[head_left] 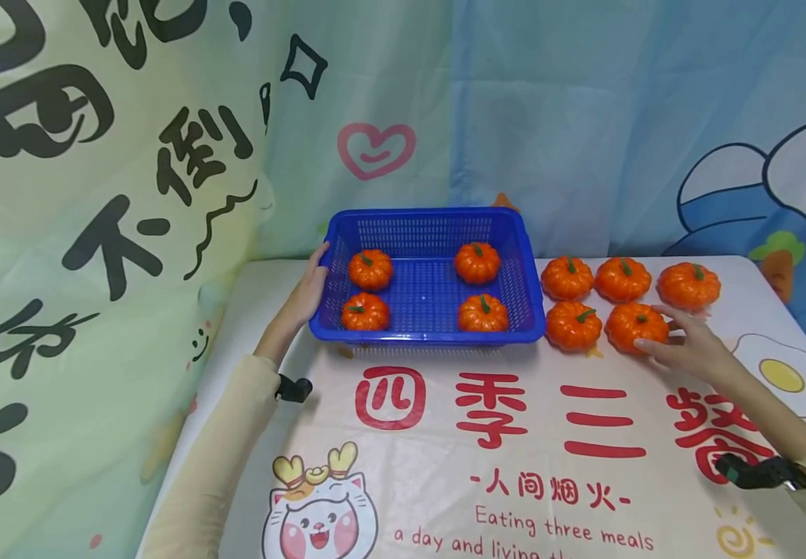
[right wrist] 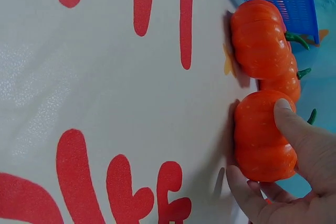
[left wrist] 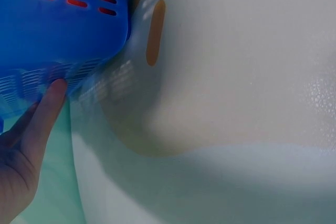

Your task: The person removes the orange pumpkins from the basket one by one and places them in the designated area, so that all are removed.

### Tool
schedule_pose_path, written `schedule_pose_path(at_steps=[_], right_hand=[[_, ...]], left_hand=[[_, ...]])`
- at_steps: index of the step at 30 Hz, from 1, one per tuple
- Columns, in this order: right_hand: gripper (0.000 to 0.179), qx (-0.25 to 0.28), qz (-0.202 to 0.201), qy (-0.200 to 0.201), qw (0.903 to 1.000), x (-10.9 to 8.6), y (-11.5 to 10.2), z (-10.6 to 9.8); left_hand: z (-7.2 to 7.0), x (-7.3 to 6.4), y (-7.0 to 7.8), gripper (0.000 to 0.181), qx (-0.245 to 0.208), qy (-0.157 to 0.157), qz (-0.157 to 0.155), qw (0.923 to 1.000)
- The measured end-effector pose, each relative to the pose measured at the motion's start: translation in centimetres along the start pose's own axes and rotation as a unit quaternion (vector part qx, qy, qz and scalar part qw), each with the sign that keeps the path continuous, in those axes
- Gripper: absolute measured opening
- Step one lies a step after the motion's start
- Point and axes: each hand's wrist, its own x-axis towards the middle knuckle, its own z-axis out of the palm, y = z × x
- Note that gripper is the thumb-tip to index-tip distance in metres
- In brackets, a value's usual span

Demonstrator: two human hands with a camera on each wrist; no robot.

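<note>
A blue plastic basket (head_left: 425, 337) stands at the back of the table, with several small orange pumpkins inside, among them one pumpkin (head_left: 477, 262) at its back right. My left hand (head_left: 305, 293) holds the basket's left side; in the left wrist view the thumb (left wrist: 50, 106) lies against the slotted wall, and the other fingers are partly hidden. To the right of the basket, my right hand (head_left: 693, 347) grips the front-row pumpkin (head_left: 635, 326) between thumb and fingers. That same pumpkin (right wrist: 262, 136) still touches or nearly touches the tabletop in the right wrist view.
Beside the gripped one sits another front-row pumpkin (head_left: 574, 326), close to the basket. Behind them is a row of three, ending with a pumpkin (head_left: 689, 286) at the right. A printed cloth (head_left: 501, 419) covers the table, and a fabric backdrop (head_left: 543, 116) hangs behind its back edge.
</note>
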Motion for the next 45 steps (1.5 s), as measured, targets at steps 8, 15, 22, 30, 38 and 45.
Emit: schedule_pose_path(at_steps=[8, 15, 22, 30, 38, 45], right_hand=[[0.085, -0.012, 0.009, -0.005, 0.9999, 0.2, 0.3, 0.0], [0.086, -0.031, 0.012, 0.003, 0.9994, 0.3, 0.2, 0.0], [0.089, -0.02, 0.019, -0.014, 0.9995, 0.3, 0.1, -0.3], [0.091, -0.03, 0.023, 0.051, 0.998, -0.3, -1.4, -0.8], [0.077, -0.042, -0.031, 0.14, 0.9888, -1.4, -6.7, -0.5], [0.073, -0.01, -0.061, 0.062, 0.9962, -2.6, -11.2, 1.3]], left_hand=[[0.0, 0.0, -0.1, 0.056, 0.003, -0.003, 0.008, 1.0], [-0.1, 0.2, -0.4, 0.056, 0.004, -0.007, 0.003, 1.0], [0.1, 1.9, -3.1, 0.055, 0.003, 0.004, 0.007, 1.0], [0.4, 2.1, -3.7, 0.056, 0.018, 0.018, 0.016, 0.9995], [0.1, 2.3, -3.6, 0.056, 0.02, 0.017, 0.019, 0.9995], [0.3, 2.0, -3.6, 0.056, 0.017, 0.017, 0.015, 0.9996]])
